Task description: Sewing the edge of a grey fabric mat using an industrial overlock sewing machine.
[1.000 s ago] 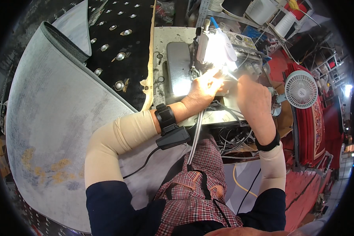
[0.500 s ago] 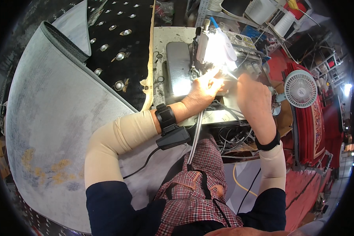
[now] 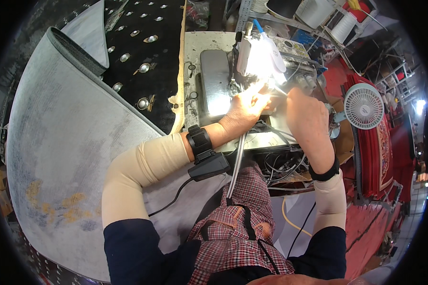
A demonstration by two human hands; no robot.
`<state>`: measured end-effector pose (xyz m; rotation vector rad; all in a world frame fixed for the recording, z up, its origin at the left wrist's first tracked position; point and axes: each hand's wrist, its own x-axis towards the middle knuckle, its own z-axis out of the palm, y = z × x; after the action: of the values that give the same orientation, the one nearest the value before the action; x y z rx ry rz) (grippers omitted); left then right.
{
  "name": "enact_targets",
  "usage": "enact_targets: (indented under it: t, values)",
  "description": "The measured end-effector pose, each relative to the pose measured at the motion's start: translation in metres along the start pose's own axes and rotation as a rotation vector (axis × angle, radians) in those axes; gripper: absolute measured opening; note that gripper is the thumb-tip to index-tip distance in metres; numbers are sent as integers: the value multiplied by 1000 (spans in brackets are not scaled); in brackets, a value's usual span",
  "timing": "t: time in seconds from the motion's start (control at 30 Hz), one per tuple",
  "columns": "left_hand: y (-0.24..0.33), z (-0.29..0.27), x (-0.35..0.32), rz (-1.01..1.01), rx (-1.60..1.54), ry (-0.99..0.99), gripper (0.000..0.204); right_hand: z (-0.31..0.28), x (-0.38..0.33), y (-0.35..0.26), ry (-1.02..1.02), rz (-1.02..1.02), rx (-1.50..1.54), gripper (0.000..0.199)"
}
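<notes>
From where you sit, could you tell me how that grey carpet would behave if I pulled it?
The carpet would probably be floppy: its edge curls up. It looks heavy, being large and thick-edged. It may drag, since the left forearm lies on it.

Both forearms come up from the lower edge and meet near the middle of the view. The left hand (image 3: 245, 105) lies palm down, its fingers (image 3: 260, 91) stretched forward into bright light, so their exact grip cannot be told. A beige sleeve covers the left forearm, and a black band with a small black box wraps the left wrist. The right hand (image 3: 306, 111) is curled, back upward, its fingertips pinched close beside the left fingers. A black band circles the right wrist
</notes>
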<state>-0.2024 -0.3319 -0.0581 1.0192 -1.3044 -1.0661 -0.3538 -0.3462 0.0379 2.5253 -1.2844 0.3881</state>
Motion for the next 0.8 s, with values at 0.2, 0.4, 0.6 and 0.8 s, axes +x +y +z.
enact_targets:
  t: [0.2, 0.4, 0.6, 0.8]
  values:
    - [7, 0, -1, -42, -47, -9, 45, -2, 0, 1, 6, 11, 57, 9]
    - [6, 0, -1, -34, -37, -9, 46, -5, 1, -1, 10, -1, 67, 10]
    - [9, 1, -2, -41, -69, -5, 46, -3, 3, -2, 2, -14, 24, 9]
    - [9, 0, -2, -26, -55, -11, 45, -5, 3, -3, -20, -13, 13, 8]
